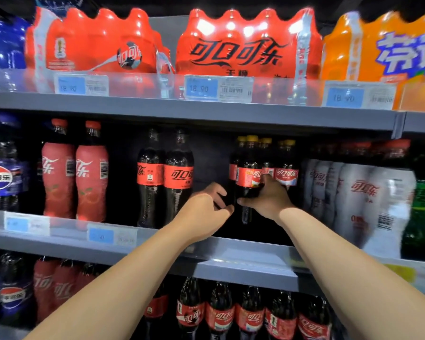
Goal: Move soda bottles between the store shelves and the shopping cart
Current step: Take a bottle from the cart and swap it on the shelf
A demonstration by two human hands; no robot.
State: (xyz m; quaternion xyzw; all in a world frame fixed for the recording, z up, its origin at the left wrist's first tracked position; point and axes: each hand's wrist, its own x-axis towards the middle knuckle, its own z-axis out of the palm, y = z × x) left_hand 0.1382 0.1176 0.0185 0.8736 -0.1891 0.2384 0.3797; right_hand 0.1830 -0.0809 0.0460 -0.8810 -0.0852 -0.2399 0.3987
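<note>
Soda bottle: dark cola with a yellow cap and a red label, at the front of the middle shelf, just toward 3 o'clock from the picture's centre.
Long axis: upright, with the cap toward 12 o'clock and the base toward 6 o'clock. The dark hides whether the base rests on the shelf board.
Right hand: the grip is closed round the bottle. The fingers wrap it at the lower edge of the label and the thumb lies on the side facing 9 o'clock.
Left hand: at 8 o'clock from the bottle. The grip is half open, fingers loosely curved, with nothing in it. The thumb tip is just beside the right thumb, and I cannot tell whether it touches the bottle.
Toward 3 o'clock: more yellow-capped bottles just beside the held one, then white-wrapped bottles.
Toward 9 o'clock: two black-capped bottles past a dark gap, then pink bottles.
Toward 12 o'clock: red multipacks on the top shelf, above blue price tags.
Toward 6 o'clock: red-labelled bottles on the lower shelf.
</note>
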